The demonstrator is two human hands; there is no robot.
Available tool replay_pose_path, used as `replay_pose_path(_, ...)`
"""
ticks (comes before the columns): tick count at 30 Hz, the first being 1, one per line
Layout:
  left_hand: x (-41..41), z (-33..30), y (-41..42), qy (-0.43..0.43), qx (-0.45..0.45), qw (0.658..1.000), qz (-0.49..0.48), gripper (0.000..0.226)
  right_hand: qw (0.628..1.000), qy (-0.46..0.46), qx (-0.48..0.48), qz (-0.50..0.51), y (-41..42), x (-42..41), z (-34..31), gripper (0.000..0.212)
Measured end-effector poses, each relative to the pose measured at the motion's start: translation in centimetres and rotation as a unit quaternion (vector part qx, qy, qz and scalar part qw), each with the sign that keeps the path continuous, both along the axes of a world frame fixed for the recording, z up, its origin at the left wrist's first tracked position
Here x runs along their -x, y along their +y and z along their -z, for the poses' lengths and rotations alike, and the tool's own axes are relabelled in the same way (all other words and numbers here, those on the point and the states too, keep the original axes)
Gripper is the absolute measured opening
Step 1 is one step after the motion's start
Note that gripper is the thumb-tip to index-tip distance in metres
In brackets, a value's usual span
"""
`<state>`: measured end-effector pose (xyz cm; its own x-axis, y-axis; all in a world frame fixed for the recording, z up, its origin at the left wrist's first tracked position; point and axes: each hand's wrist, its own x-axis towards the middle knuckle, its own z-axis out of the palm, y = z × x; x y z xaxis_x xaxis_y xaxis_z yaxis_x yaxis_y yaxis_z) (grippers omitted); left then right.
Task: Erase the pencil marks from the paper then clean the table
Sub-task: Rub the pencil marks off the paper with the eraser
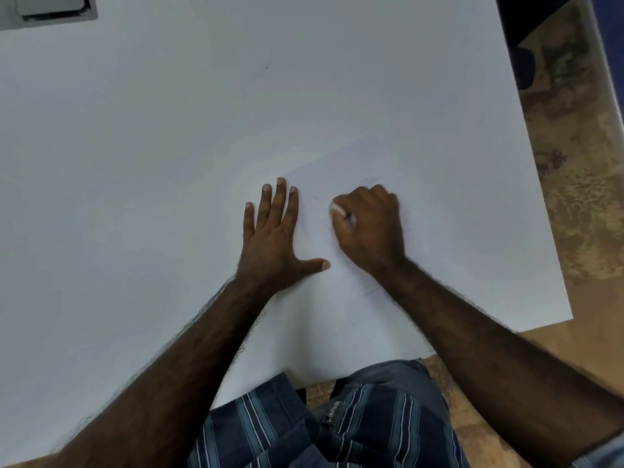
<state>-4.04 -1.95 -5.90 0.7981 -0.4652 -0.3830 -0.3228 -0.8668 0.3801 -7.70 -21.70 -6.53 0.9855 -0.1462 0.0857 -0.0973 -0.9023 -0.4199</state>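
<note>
A white sheet of paper [364,163] lies on the white table [152,146], near its right front corner. Faint pencil marks [373,180] show on the sheet just beyond my right hand. My right hand [369,228] is curled round a small white eraser [335,208], whose tip sticks out at the fingers and touches the paper. My left hand [275,238] lies flat with fingers spread, pressing on the paper's left edge.
A grey recessed panel [50,8] sits at the table's far left corner. The table's right edge [540,197] runs close beside the paper, with brown patterned floor beyond. A dark blue chair [523,62] stands at the far right. My striped shorts show below the front edge.
</note>
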Motion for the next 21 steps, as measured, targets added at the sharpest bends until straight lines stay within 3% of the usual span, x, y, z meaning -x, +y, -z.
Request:
replay_pose_path(4,0.0,0.0,0.0,-0.006,0.001,1.0,-0.002,0.137,0.993,0.022,0.004,-0.114,1.1,1.6,-0.3,0.015)
replay_pose_path(8,0.0,-0.2,-0.1,-0.001,0.003,1.0,-0.002,0.138,0.999,-0.009,0.019,0.036,-1.4,-1.0,-0.5,0.007)
replay_pose_path(10,0.0,-0.1,0.0,-0.001,0.002,1.0,-0.001,0.138,0.999,-0.014,0.009,0.052,-1.3,-1.1,-0.5,0.007)
replay_pose_path(15,0.0,-0.1,-0.1,-0.004,0.001,1.0,-0.001,0.136,0.989,0.028,0.007,-0.148,1.2,1.7,-0.7,0.017)
replay_pose_path(17,0.0,-0.1,-0.1,-0.001,0.002,1.0,-0.004,0.137,0.994,0.021,0.023,-0.108,0.1,0.8,-0.7,0.013)
replay_pose_path(21,0.0,-0.1,-0.1,0.002,0.002,1.0,-0.004,0.139,0.997,-0.003,0.021,0.073,-2.4,-1.7,-0.9,0.006)
